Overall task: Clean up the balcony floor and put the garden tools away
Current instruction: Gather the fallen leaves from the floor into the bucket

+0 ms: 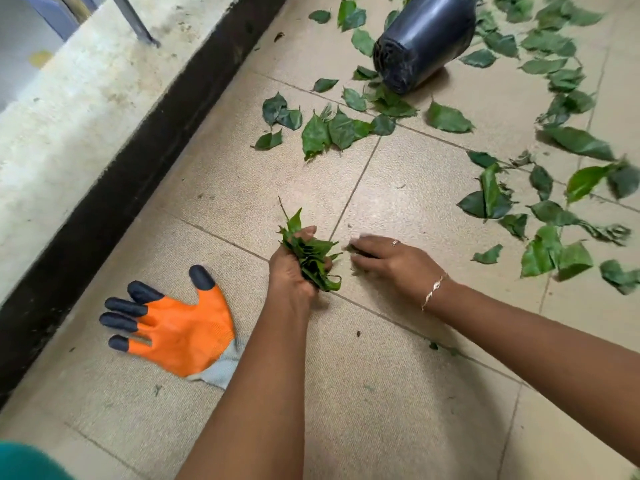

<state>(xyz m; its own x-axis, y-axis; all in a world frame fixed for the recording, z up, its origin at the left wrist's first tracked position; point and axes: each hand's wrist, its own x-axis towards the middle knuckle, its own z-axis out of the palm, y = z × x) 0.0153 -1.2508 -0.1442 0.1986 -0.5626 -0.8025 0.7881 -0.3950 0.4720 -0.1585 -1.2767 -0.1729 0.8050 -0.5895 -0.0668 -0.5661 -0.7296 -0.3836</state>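
The left hand (pixel 290 271) has its fingers curled tight round a crumpled bunch of green leaves (pixel 310 253), which sticks up out of the fist and spills from its lower side, held just above the beige tiled balcony floor (pixel 398 393). Just beside the bunch, the right hand (pixel 391 261) lies low over the tile with its fingers stretched out and holding nothing; the fingertips are blurred, so I cannot tell whether they touch the small leaf scraps there. That hand wears a thin ring (pixel 395 242), and a fine chain bracelet (pixel 433 292) sits at the wrist.

A black plastic plant pot (pixel 426 39) lies on its side at the far end, its base turned toward the camera, so its inside is hidden. Loose green leaves (pixel 325 131) are scattered around it and down the right side.

An orange garden glove with black claw tips (pixel 183 327) lies flat on the floor near the left forearm, beside the dark skirting (pixel 138 161)
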